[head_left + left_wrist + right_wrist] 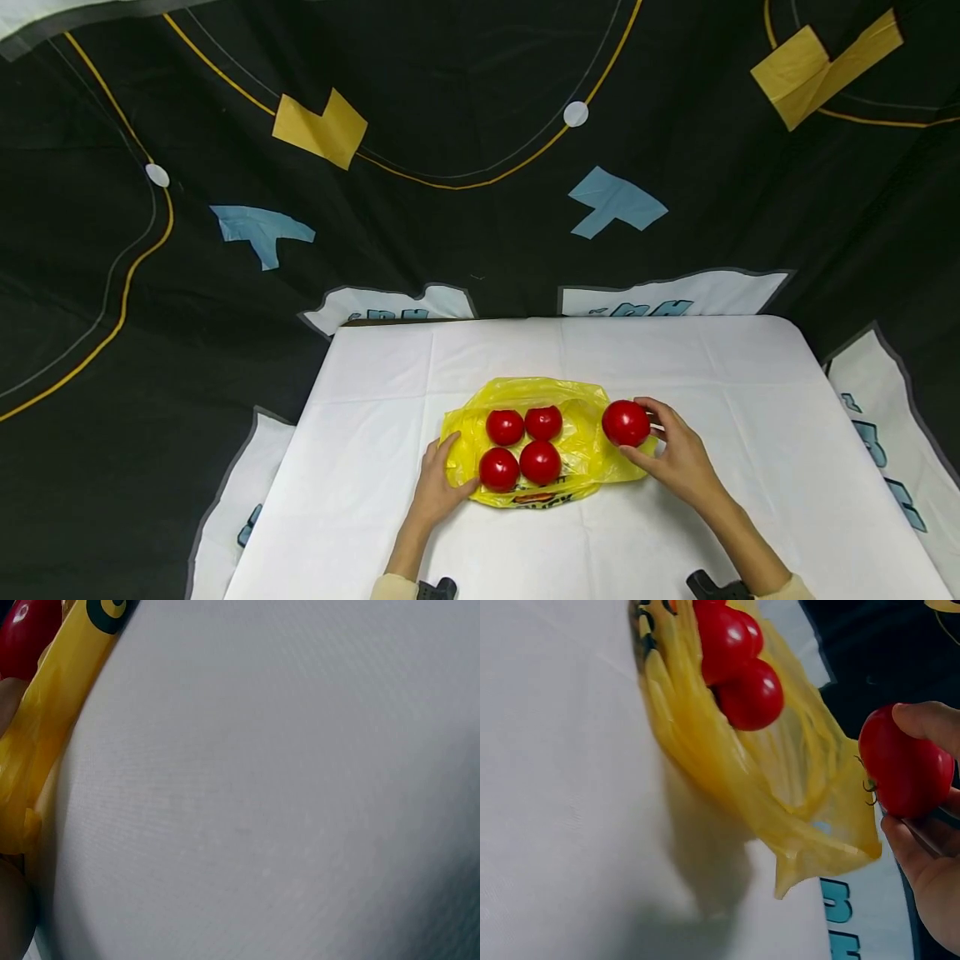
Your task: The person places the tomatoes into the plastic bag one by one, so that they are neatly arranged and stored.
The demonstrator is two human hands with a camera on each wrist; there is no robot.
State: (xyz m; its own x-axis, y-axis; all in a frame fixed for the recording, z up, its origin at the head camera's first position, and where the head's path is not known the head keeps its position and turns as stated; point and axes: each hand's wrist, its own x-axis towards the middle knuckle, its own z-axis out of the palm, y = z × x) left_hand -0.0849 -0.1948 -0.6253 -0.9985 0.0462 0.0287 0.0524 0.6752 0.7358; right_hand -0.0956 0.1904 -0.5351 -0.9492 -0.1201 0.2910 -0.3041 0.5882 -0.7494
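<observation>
A yellow plastic bag (592, 467) lies spread on the white table, its mouth facing up. Several red tomatoes (541, 462) sit together inside it, in two rows. My left hand (435, 492) holds the bag's left end, thumb at the front rim beside the nearest tomato; the left wrist view catches only parts of this hand and the bag's yellow side (56, 697). Over the bag's right end, my right hand (684, 462) grips one more tomato (626, 423) between thumb and fingers. In the right wrist view this tomato (904, 761) shows its green stem end, raised beside the bag's edge.
White cloth covers the table (637, 550). Behind and around it hangs a dark curtain (465, 242) with yellow lines and blue and gold shapes. Dark wrist devices (712, 586) show at both sleeves.
</observation>
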